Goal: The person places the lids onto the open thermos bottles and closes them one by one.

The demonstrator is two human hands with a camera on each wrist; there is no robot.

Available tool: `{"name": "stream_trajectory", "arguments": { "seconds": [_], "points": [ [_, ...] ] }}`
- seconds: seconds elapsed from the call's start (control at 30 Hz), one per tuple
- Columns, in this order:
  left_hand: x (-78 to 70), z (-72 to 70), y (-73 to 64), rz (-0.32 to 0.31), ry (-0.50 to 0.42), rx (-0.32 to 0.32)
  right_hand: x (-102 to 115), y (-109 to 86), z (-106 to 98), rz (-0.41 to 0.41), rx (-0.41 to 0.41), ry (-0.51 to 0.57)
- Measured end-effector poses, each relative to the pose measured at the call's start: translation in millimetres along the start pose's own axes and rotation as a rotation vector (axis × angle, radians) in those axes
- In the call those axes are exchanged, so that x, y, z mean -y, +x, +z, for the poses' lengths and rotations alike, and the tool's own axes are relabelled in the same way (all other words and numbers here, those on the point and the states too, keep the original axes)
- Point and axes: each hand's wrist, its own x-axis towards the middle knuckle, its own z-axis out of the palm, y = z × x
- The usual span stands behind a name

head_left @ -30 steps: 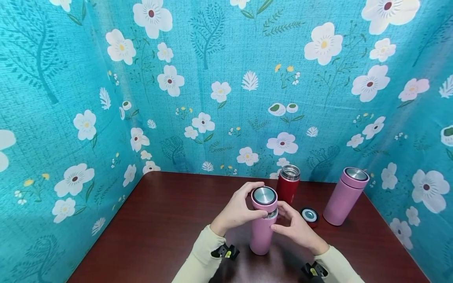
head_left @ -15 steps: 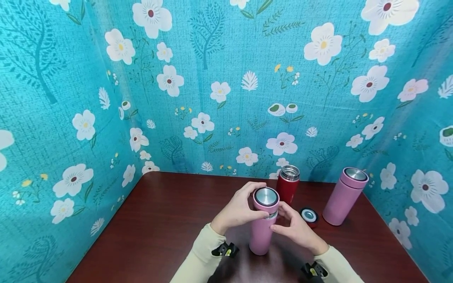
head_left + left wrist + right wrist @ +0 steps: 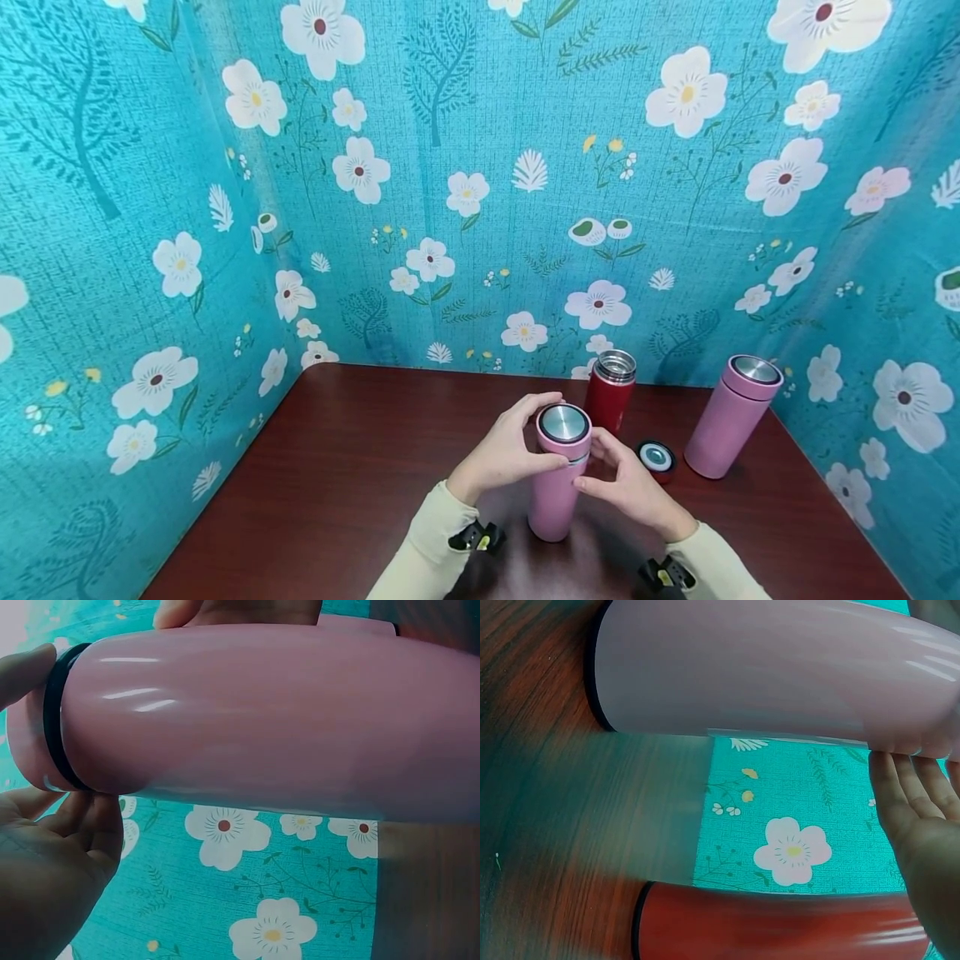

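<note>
A pink thermos (image 3: 553, 505) stands upright on the dark wood table. Its pink lid (image 3: 565, 424), with a steel disc on top, sits over the mouth, and a thin pale line shows between lid and body. My left hand (image 3: 498, 454) grips the lid from the left, thumb in front and fingers behind. Around the upper body, just under the lid, curls my right hand (image 3: 632, 485). In the left wrist view a dark ring (image 3: 56, 720) marks the joint between lid and body.
Behind my right hand stands an open red thermos (image 3: 609, 400) with a bare steel mouth. A red-edged lid (image 3: 656, 458) lies beside it, underside up. Farther right is a second pink thermos (image 3: 729, 425), lid on. Flowered blue cloth (image 3: 465, 125) walls the table's back and sides.
The pink lid has sunk onto the thermos as my left hand turned and lowered it; the steel neck that showed before is now covered. My right hand keeps its place.
</note>
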Motion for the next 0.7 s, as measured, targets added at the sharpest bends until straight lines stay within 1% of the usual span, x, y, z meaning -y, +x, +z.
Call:
{"name": "stream_trajectory", "arguments": {
  "seconds": [0.13,0.33,0.43,0.53,0.7],
  "points": [
    [0.4,1.2,-1.9,-0.008,-0.02,-0.015,0.3,-0.3,0.2,-0.004,0.006,0.014],
    [2.7,6.2,-4.8,-0.07,-0.061,-0.075,-0.6,-0.7,-1.0,-0.016,0.016,0.025],
    [3.8,9.0,-4.8,-0.088,-0.071,-0.098,-1.4,-0.7,-1.5,-0.015,0.014,0.026],
    [3.6,9.8,-3.6,-0.074,-0.064,-0.104,-2.6,-0.4,-1.6,-0.011,0.005,0.017],
    [4.6,9.1,-3.6,-0.065,-0.073,-0.095,-4.1,-0.2,-1.6,-0.016,0.007,0.006]
  ]
}}
